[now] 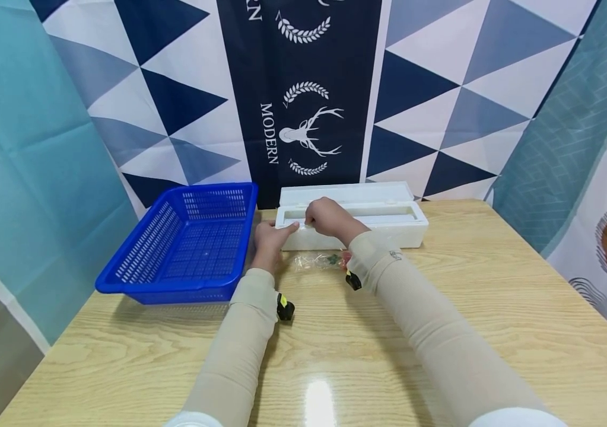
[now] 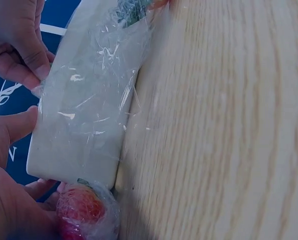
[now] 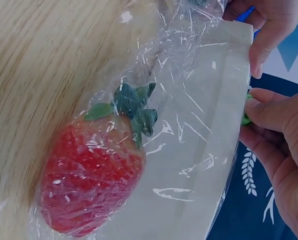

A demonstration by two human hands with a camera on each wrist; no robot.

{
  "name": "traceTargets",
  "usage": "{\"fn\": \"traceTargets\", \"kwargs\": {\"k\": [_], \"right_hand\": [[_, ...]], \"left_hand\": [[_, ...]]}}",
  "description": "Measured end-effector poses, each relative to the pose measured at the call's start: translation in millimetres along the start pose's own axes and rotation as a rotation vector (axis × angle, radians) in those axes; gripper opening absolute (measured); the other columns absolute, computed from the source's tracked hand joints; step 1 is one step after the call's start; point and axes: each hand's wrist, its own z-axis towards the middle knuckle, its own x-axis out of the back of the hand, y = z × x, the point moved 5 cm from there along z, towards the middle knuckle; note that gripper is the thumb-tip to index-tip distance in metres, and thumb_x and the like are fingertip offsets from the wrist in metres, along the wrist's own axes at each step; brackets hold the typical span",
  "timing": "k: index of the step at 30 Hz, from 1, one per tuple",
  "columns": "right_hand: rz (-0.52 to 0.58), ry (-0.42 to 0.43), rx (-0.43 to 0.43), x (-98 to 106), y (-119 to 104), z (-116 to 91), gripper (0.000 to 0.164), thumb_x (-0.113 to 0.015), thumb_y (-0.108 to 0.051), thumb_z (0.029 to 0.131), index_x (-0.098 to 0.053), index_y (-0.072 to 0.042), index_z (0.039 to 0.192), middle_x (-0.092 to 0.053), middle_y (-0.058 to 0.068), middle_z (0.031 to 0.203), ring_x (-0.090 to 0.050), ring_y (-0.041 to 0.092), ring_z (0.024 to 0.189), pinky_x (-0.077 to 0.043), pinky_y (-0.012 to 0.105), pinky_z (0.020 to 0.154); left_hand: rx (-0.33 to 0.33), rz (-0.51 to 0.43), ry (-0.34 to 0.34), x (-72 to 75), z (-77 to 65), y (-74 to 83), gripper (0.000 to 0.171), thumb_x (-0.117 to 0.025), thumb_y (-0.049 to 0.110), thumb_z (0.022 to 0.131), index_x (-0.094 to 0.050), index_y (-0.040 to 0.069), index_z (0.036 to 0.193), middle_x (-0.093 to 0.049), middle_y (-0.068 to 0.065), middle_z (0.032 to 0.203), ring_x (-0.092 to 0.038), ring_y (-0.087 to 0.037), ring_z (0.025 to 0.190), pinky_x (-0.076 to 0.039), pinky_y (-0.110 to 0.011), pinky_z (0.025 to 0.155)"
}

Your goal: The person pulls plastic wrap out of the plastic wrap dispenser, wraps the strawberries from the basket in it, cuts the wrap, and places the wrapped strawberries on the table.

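A long white cling film dispenser box (image 1: 378, 235) lies with its lid raised. My left hand (image 1: 269, 240) grips its left end, thumb along the top edge. At that edge my right hand (image 1: 329, 216) pinches a small green piece (image 3: 246, 115), mostly hidden by its fingers. Clear cling film (image 2: 88, 107) hangs down the box's front. A strawberry (image 3: 91, 177) with green leaves lies in the film on the table before the box. Beside my left fingers, a second wrapped strawberry (image 2: 83, 207) shows in the left wrist view.
Left of the box stands a blue plastic basket (image 1: 175, 287) with perforated walls. Both rest on a wood-grain table (image 1: 314, 350). Behind them hangs a patterned curtain (image 1: 303, 71), close to the table's back edge.
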Motion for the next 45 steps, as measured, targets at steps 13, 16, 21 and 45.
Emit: {"fn": "traceTargets", "kwargs": {"k": [13,16,21,45], "right_hand": [[-0.006,0.004,0.001,0.8,7.8,-9.1,0.017,-0.062,0.008,0.083,-0.077,0.000,0.083,-0.073,0.012,0.087,-0.068,0.026,0.088,-0.054,0.038,0.084],[-0.009,0.011,-0.017,5.2,12.2,-12.1,0.017,-0.063,0.008,0.085,-0.077,-0.001,0.083,-0.073,0.012,0.088,-0.068,0.026,0.089,-0.053,0.039,0.085],[-0.018,0.019,-0.042,11.9,18.8,-19.0,0.014,-0.064,0.006,0.087,-0.077,0.000,0.085,-0.073,0.013,0.090,-0.068,0.028,0.092,-0.053,0.040,0.086],[-0.010,0.004,-0.097,18.1,37.4,-48.0,0.012,-0.066,0.006,0.087,-0.076,0.003,0.091,-0.072,0.016,0.094,-0.067,0.031,0.094,-0.053,0.042,0.087]], "left_hand": [[-0.010,0.011,-0.007,0.9,1.7,-3.3,0.054,-0.082,0.025,0.079,-0.063,-0.003,0.120,-0.062,-0.018,0.118,-0.057,-0.029,0.106,-0.046,-0.038,0.096],[-0.007,-0.005,-0.006,2.2,3.5,-1.2,0.053,-0.082,0.025,0.079,-0.063,-0.003,0.120,-0.061,-0.018,0.119,-0.057,-0.029,0.107,-0.046,-0.038,0.097],[-0.003,0.032,-0.003,2.6,5.9,3.5,0.054,-0.081,0.028,0.080,-0.063,-0.002,0.122,-0.062,-0.017,0.121,-0.056,-0.028,0.110,-0.045,-0.039,0.098],[0.017,0.060,0.000,1.0,2.6,-2.3,0.055,-0.081,0.029,0.081,-0.062,-0.002,0.123,-0.061,-0.017,0.123,-0.055,-0.028,0.112,-0.043,-0.038,0.100]]}}
